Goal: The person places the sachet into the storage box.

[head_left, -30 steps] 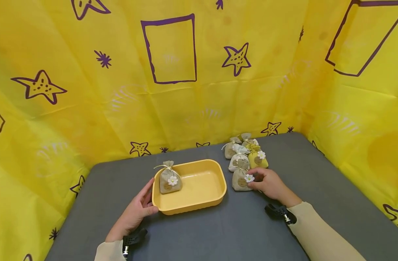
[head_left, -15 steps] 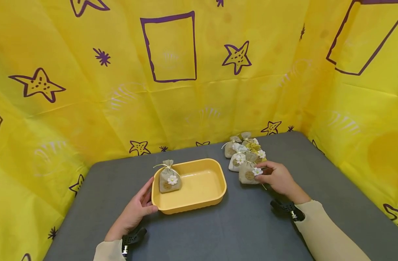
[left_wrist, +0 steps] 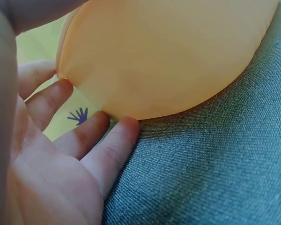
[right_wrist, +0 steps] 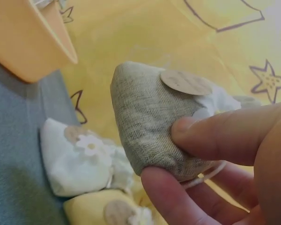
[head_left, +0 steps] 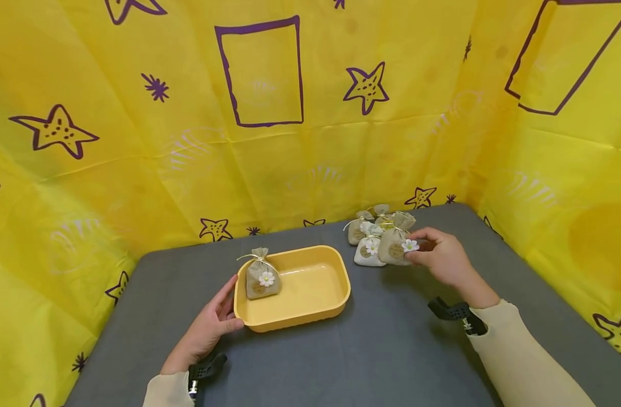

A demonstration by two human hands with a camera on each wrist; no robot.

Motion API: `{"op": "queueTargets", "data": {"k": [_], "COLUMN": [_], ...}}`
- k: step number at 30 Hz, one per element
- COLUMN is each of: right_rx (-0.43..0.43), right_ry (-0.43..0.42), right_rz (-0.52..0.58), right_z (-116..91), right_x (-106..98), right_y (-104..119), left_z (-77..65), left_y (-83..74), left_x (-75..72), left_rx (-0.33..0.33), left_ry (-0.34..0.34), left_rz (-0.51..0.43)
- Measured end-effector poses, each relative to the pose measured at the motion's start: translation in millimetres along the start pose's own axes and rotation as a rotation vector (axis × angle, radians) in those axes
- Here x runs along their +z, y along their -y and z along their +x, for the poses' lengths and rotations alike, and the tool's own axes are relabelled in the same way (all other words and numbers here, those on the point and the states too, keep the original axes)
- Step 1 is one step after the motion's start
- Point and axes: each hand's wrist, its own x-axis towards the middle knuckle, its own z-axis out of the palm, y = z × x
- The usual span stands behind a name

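Note:
My right hand (head_left: 445,257) pinches a beige linen sachet (head_left: 393,246) between thumb and fingers, lifted off the table. This sachet has a tied neck, a round brown tag and a white flower. Just below and left of it stands a white sachet (head_left: 368,250); a yellow sachet (right_wrist: 103,208) shows in the right wrist view. With fairly straight fingers, my left hand (head_left: 208,328) touches the left end of a yellow-orange tray (head_left: 300,322), its thumb by the front corner. Inside that tray, at the left, another beige sachet (head_left: 262,285) stands upright.
Two more beige sachets stand behind the white one, a left one (head_left: 358,230) and a partly hidden one (head_left: 382,210). Grey cloth covers the table (head_left: 300,367). Yellow fabric (head_left: 270,169) with purple drawings hangs around the back and sides.
My right hand has lifted the beige sachet from the table and moved it up and to the right, in front of the yellow sachet. The left hand stays at the tray.

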Motion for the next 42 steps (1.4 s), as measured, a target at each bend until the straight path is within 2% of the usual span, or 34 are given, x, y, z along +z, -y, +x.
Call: {"op": "queueTargets", "data": {"k": [11,19,23,32,42], "right_rx": [0.052,0.044,0.050,0.035,0.040], "right_ry": [0.066,0.111,0.135,0.204,0.313], "right_rz": [0.111,0.177,0.209,0.278,0.371], "right_z": [14,21,24,25,15], "right_x": [-3,8,25,79,136], "right_y": [30,53,67,94,106], "left_z": [-0.4,-1.9,-3.3,-1.8,-0.8], "left_y": [-1.0,-1.9,-1.2,-0.6,-0.8], "left_x": [0.5,0.5,0.7,1.4,1.0], "left_rx": [0.004,0.002,0.004,0.015,0.022], "left_ry": [0.002,0.006,0.003,0.015,0.021], "left_rz": [0.008,0.002,0.000,-0.001,-0.010]}}
